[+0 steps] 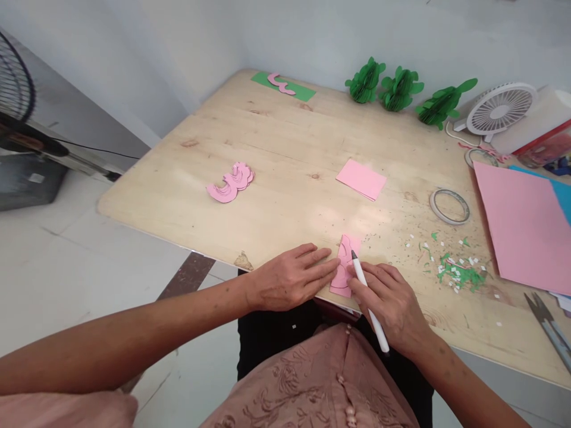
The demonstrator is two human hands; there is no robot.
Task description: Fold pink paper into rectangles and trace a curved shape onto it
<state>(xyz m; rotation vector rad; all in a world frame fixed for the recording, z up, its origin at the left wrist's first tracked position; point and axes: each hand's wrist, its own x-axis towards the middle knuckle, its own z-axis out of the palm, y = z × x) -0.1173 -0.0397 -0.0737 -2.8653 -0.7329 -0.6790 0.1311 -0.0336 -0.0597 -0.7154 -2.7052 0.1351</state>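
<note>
A small folded pink paper lies at the table's front edge, with a curved outline drawn on it. My left hand lies flat, its fingertips on the paper's left side. My right hand is closed round a white pen, whose dark tip is over the paper's upper right part. Behind it lies a folded pink rectangle. Cut wavy pink pieces are stacked to the left. Another pink cutout rests on a green strip at the back.
Three green paper shapes stand near the wall beside a small white fan. On the right are a tape roll, green and white scraps, large pink sheets and scissors. The wooden table has a rounded left corner.
</note>
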